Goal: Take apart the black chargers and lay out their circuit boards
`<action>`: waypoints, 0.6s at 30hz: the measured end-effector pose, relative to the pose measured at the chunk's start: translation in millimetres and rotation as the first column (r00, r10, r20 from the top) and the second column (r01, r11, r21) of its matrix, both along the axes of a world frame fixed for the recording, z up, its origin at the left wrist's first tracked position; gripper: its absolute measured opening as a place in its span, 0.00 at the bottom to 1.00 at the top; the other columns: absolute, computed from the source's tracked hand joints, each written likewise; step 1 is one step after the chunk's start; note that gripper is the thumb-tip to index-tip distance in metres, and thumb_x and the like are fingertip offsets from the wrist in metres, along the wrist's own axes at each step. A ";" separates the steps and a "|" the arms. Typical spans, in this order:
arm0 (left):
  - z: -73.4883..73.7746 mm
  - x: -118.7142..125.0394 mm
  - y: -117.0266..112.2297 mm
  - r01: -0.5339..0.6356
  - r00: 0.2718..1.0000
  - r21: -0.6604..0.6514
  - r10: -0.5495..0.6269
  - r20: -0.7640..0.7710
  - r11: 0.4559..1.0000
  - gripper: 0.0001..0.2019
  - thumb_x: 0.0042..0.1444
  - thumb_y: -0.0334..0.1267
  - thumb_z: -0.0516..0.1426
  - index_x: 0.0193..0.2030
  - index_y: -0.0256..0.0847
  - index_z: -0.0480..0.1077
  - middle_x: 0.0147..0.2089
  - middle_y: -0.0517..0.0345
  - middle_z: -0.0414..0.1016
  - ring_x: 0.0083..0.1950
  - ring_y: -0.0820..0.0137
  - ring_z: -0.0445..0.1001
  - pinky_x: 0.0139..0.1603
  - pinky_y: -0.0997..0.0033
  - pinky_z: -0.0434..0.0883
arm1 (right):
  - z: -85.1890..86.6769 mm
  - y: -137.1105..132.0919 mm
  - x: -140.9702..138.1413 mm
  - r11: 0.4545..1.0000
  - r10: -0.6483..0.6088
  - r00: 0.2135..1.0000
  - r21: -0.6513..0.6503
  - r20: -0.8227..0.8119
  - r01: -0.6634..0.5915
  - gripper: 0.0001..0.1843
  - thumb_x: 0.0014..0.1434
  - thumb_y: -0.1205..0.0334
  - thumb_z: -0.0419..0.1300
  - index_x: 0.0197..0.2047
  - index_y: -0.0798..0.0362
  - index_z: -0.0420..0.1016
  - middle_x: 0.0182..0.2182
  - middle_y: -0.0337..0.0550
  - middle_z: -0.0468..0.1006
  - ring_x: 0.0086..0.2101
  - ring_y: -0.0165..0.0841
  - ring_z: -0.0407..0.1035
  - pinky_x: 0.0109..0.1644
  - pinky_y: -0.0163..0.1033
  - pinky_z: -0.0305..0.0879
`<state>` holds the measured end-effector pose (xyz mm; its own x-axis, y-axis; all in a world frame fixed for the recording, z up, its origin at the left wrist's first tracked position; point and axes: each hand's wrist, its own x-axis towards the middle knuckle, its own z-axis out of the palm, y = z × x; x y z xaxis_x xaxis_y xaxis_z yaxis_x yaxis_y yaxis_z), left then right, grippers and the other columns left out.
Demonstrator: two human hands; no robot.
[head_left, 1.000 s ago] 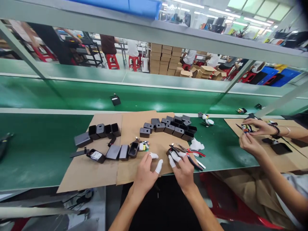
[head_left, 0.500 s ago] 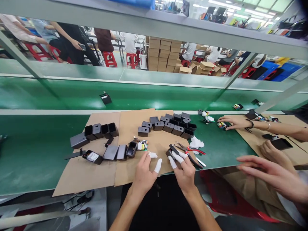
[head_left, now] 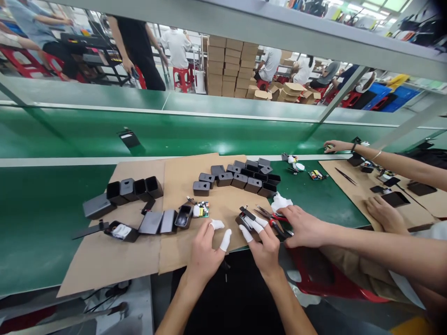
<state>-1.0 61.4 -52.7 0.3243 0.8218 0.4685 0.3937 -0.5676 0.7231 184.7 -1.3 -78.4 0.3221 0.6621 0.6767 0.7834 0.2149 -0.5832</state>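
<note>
My right hand, with white finger cots on it, grips a small black plastic housing that has a dark flat piece at its top. Its lower part is hidden behind my fingers. My left hand is empty above the cardboard, its cotted thumb and forefinger spread apart. Just beyond it lies a circuit board with white and yellow parts, beside an open black housing. To the right of my right hand are pliers with red and black handles and a crumpled white cloth.
Several black housings stand in rows on the cardboard; more housings sit on the left. A co-worker's hand reaches in at the pliers. Another hand is at the back right. A shelf beam crosses overhead.
A co-worker's hand has come leftward to the pliers and cloth. Another hand has left a circuit board on the table and moved farther back. My view has shifted slightly; my grip is unchanged.
</note>
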 end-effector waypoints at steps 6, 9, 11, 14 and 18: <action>-0.2 -0.2 -0.2 0.001 1.000 -0.011 -0.001 -0.010 1.000 0.04 0.70 0.35 0.60 0.49 0.44 0.72 0.46 0.54 0.76 0.50 0.62 0.80 0.54 0.62 0.78 | -1.8 -1.2 -4.0 0.996 -0.056 0.997 0.061 -0.051 0.059 0.21 0.62 0.66 0.75 0.59 0.48 0.84 0.51 0.51 0.89 0.47 0.44 0.86 0.54 0.49 0.85; 0.1 -0.1 0.1 0.018 1.000 -0.015 -0.018 -0.011 1.000 0.04 0.70 0.35 0.60 0.50 0.44 0.71 0.47 0.54 0.75 0.50 0.63 0.79 0.53 0.62 0.77 | 4.6 0.2 -3.8 0.999 -0.021 0.999 0.048 -0.032 0.023 0.15 0.64 0.67 0.73 0.54 0.48 0.86 0.49 0.51 0.89 0.46 0.43 0.86 0.52 0.47 0.86; 0.1 0.2 0.5 0.026 1.000 -0.011 -0.026 -0.010 1.000 0.05 0.70 0.34 0.61 0.50 0.44 0.71 0.46 0.54 0.75 0.50 0.64 0.79 0.54 0.63 0.77 | 7.2 1.4 -2.6 0.999 -0.018 1.000 0.047 -0.021 0.019 0.13 0.64 0.66 0.73 0.52 0.49 0.86 0.47 0.51 0.89 0.44 0.42 0.87 0.50 0.46 0.86; -0.2 0.4 1.0 0.020 1.000 0.000 -0.020 -0.009 1.000 0.05 0.70 0.34 0.61 0.51 0.43 0.71 0.46 0.55 0.74 0.48 0.65 0.78 0.53 0.63 0.76 | 4.8 2.2 -0.9 0.999 -0.022 0.999 0.031 -0.035 0.023 0.14 0.64 0.64 0.73 0.54 0.49 0.85 0.47 0.50 0.89 0.45 0.43 0.86 0.51 0.47 0.86; -0.7 0.7 1.1 0.020 1.000 0.006 -0.020 -0.013 1.000 0.05 0.70 0.34 0.61 0.51 0.43 0.71 0.45 0.55 0.74 0.48 0.65 0.78 0.53 0.63 0.76 | -4.5 1.8 0.2 0.999 -0.031 0.999 -0.012 -0.019 0.031 0.16 0.66 0.63 0.71 0.57 0.46 0.85 0.53 0.51 0.88 0.50 0.44 0.85 0.55 0.48 0.85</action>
<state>-0.3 62.6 -53.3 0.3466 0.8123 0.4690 0.3918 -0.5797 0.7145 184.9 0.5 -82.8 0.3550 0.6596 0.6625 0.7783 0.1840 -0.6003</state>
